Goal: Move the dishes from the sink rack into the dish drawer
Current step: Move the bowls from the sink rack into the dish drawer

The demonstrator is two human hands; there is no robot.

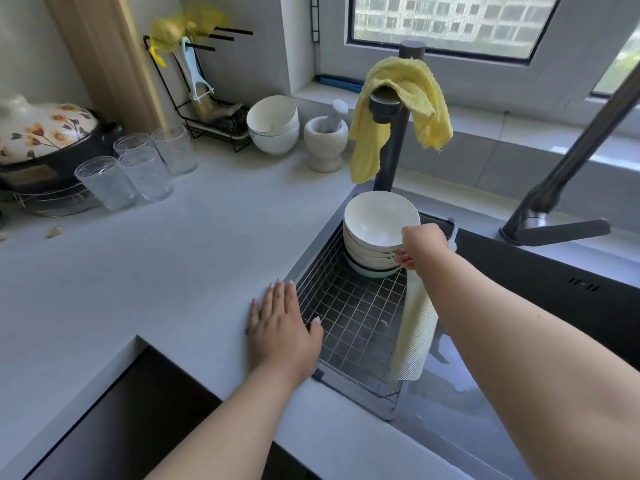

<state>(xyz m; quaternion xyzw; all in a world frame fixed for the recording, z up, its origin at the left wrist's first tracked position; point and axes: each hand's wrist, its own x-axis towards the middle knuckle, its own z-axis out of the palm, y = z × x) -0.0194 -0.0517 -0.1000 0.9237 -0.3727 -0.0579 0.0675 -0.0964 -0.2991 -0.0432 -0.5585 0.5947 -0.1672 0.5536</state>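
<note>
Left hand [282, 327]: lying flat, fingers straight and spread, palm pressing the countertop [166, 271] right at the sink's near-left edge; thumb tip reaching the wire. Holding nothing, bracing.
Sink rack [353, 313]: thin wire grid basket, square mesh, sitting down inside the dark sink; its near half showing bare grid.
Pale cloth [415, 327]: soft, waffle-textured, hanging over the rack's right rim just under the right forearm.
Right hand [422, 245]: reaching across the rack, thumb over the rim of the top bowl, fingertips curling onto the side of the stack lower down. Gripping the bowls; how many it is taking, I cannot tell.
Bowl stack [375, 237]: in the rack's far corner, nested white glazed bowls, round, thin dark rim lines, resting on a pale blue-green dish at the bottom. Smooth, hard, likely slippery.
Doing it well: judging the one-sided pinch as weak for a heavy nest; bringing the left hand under the far side before lifting straight up would be steadier, clearing the rack wall and the hanging cloth.
Dish drawer: not showing from here.
Faucet post [388, 147]: dark, matte, cylindrical, just behind the stack, a yellow towel [401, 98] draping over it, worth avoiding on the lift.
Farther back: ribbed clear glasses [138, 168], stone mortar [325, 140].
</note>
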